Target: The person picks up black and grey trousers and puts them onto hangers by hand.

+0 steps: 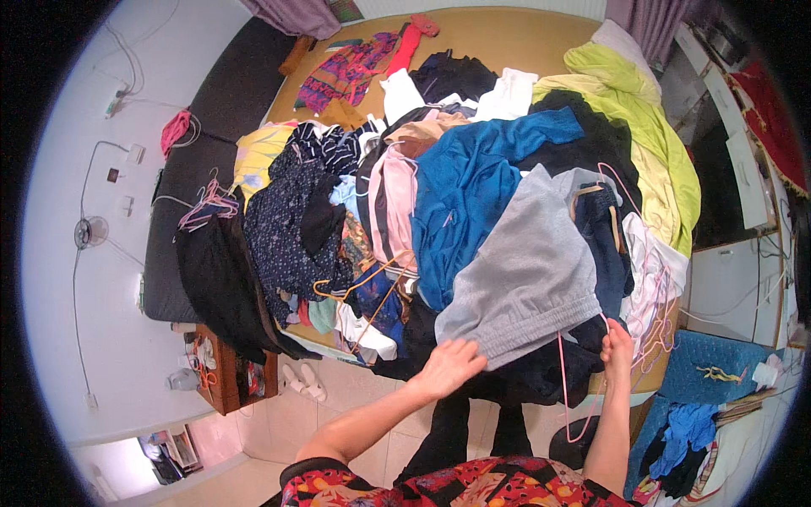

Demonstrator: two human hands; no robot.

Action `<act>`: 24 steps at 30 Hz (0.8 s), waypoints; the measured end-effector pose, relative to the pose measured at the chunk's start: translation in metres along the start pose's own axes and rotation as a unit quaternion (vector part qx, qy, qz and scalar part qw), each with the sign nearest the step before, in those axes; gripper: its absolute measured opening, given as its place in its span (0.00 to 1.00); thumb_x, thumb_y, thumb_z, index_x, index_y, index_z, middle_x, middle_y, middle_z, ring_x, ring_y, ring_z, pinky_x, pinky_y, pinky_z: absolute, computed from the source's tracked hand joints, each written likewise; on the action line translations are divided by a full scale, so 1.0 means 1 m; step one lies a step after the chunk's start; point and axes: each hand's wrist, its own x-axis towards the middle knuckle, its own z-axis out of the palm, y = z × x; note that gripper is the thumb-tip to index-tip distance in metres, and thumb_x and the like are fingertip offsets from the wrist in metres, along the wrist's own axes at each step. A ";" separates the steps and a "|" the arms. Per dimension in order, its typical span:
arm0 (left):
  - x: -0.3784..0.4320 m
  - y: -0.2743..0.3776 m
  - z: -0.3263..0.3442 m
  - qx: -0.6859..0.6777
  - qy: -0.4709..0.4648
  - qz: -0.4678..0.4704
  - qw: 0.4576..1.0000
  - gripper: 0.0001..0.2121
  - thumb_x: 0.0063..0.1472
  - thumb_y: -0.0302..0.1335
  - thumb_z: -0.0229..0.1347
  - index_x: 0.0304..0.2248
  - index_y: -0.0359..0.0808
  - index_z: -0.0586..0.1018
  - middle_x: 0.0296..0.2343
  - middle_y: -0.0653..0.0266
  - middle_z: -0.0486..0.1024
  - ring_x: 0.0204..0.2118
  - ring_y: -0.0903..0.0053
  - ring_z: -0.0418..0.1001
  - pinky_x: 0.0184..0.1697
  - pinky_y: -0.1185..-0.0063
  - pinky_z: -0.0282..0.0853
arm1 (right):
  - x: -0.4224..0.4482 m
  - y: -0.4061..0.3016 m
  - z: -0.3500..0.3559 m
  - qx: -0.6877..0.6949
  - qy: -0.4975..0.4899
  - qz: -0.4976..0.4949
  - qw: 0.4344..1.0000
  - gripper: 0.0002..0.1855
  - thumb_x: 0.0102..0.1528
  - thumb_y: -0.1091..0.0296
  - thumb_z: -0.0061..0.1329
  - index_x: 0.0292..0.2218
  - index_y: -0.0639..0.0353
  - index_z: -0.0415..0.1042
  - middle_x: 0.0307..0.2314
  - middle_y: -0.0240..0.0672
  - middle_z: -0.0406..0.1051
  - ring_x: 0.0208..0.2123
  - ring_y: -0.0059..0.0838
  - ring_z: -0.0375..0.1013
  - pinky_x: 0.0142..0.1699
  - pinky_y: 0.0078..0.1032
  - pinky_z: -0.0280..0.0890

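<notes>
My left hand pinches one end of the gathered elastic waistband of light grey shorts, which lie spread over the heap of clothes. By the waistband's other end, my right hand is closed on a pink wire hanger. Part of that hanger dangles below the waistband, and part is hidden by the shorts and the hand. Under and beyond the shorts lies a blue long-sleeved top. Dark blue jeans with a hanger on them rest to their right.
Clothes cover much of the bed. Pink hangers cluster at its right edge; an orange hanger lies left of centre. Black garments with hangers drape over the left corner. A blue chair stands right, a wooden cabinet left.
</notes>
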 end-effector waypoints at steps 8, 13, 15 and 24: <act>0.064 -0.029 -0.055 -0.196 0.307 -0.234 0.901 0.10 0.43 0.13 0.47 0.28 0.33 0.67 0.31 0.56 0.67 0.35 0.65 0.68 0.40 0.74 0.64 | -0.041 0.013 -0.036 -0.011 -0.093 -0.002 0.996 0.14 0.58 0.65 0.41 0.44 0.60 0.66 0.12 0.26 0.58 0.09 0.10 0.48 0.12 0.10 0.41; 0.077 -0.075 -0.170 -0.245 0.527 -0.329 0.744 0.10 0.48 0.14 0.49 0.31 0.33 0.67 0.28 0.65 0.68 0.29 0.76 0.66 0.39 0.80 0.62 | -0.069 0.005 -0.099 0.054 -0.057 0.009 0.997 0.08 0.58 0.66 0.41 0.37 0.59 0.68 0.11 0.24 0.57 0.08 0.11 0.48 0.13 0.10 0.42; 0.078 -0.083 -0.216 -0.406 0.584 -0.247 0.658 0.09 0.51 0.14 0.48 0.33 0.34 0.68 0.28 0.67 0.68 0.30 0.80 0.67 0.37 0.82 0.63 | -0.069 0.010 -0.123 0.071 -0.048 -0.027 0.996 0.09 0.58 0.65 0.42 0.38 0.58 0.68 0.12 0.23 0.57 0.09 0.11 0.49 0.13 0.10 0.43; 0.107 -0.063 -0.373 -0.433 0.581 -0.110 0.680 0.07 0.54 0.14 0.42 0.33 0.29 0.69 0.30 0.58 0.73 0.31 0.71 0.74 0.37 0.75 0.71 | -0.012 0.013 -0.130 0.138 0.104 -0.078 0.982 0.15 0.57 0.71 0.40 0.47 0.56 0.65 0.18 0.22 0.60 0.13 0.10 0.52 0.15 0.09 0.48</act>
